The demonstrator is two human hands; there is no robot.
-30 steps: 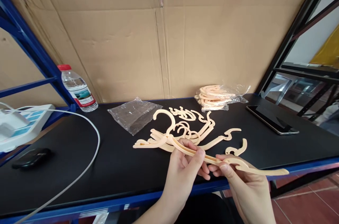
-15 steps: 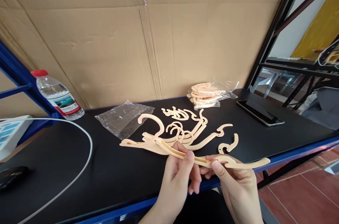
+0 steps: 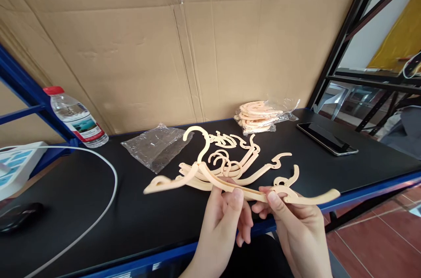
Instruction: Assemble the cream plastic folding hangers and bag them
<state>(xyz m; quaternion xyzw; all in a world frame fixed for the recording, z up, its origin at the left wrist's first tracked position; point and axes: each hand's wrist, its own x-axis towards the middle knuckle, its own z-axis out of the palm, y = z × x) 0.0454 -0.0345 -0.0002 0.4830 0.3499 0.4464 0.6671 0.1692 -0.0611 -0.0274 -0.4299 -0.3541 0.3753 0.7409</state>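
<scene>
A cream plastic folding clothes hanger (image 3: 217, 177) is held up over the front of the table, its hook upward and both arms spread. My left hand (image 3: 226, 216) pinches the middle of its right arm between thumb and fingers. Farther out on that same arm, my right hand (image 3: 292, 225) grips near the notched end piece (image 3: 312, 199). Behind the hanger lie several more cream hanger parts (image 3: 256, 177), some with hooks, partly hidden by it. One loose curved end piece (image 3: 292, 177) rests just beyond my right hand.
A flat clear plastic bag (image 3: 154, 146) lies at the back left, near a water bottle (image 3: 79, 118). A bagged bundle of hanger parts (image 3: 256, 115) and a phone (image 3: 325, 138) are at the back right. A mouse (image 3: 19, 216) and white cable (image 3: 112, 181) occupy the left.
The hanger's left arm has swung down and outward, and its hook now stands more upright. Both hands keep their grip on the right arm.
</scene>
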